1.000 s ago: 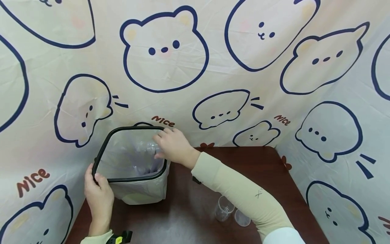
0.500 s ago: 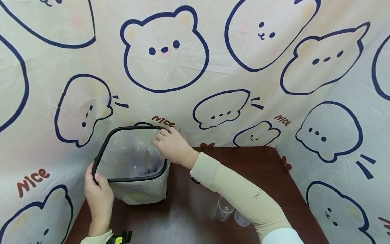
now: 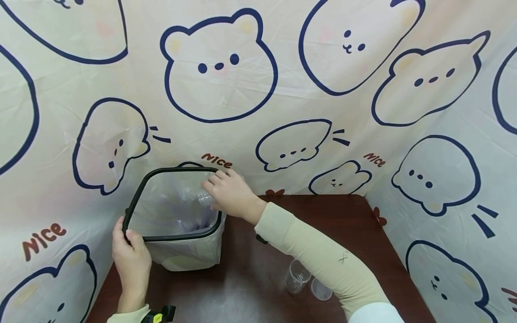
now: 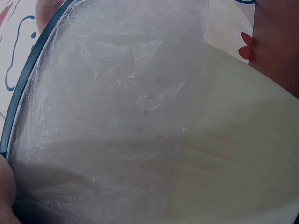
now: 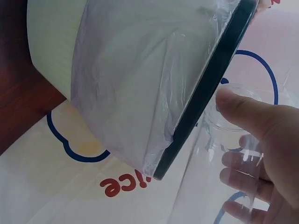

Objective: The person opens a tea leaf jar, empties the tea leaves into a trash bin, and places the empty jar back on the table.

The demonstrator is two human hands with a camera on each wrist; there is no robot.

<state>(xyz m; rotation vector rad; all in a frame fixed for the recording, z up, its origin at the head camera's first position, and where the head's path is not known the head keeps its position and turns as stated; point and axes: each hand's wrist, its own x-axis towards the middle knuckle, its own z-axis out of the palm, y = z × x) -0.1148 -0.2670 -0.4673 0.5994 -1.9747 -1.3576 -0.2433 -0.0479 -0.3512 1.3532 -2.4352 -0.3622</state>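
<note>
A trash bin (image 3: pixel 186 258) with a black rim stands at the table's left, lined with a thin see-through bag (image 4: pixel 117 93). My left hand (image 3: pixel 131 258) grips the rim's near left corner, thumb on top. Across the bin, my right hand (image 3: pixel 231 194) holds a clear plastic cup (image 3: pixel 205 198) at the right side of the opening. In the right wrist view, the thumb presses near the narrower end of the cup (image 5: pixel 210 158) and the fingers wrap its far side, just outside the rim (image 5: pixel 210 84). The hand hides most of the cup in the head view.
Another clear cup (image 3: pixel 296 277) and a round clear piece (image 3: pixel 321 289) rest on the brown table (image 3: pixel 250 269), close under the right forearm (image 3: pixel 319 251). A cloth wall (image 3: pixel 218 139) printed with cartoon animals rises right behind the bin.
The cup in my right hand has turned and tilted, its end over the bin shifting slightly right. My left hand and the bin have stayed in place.
</note>
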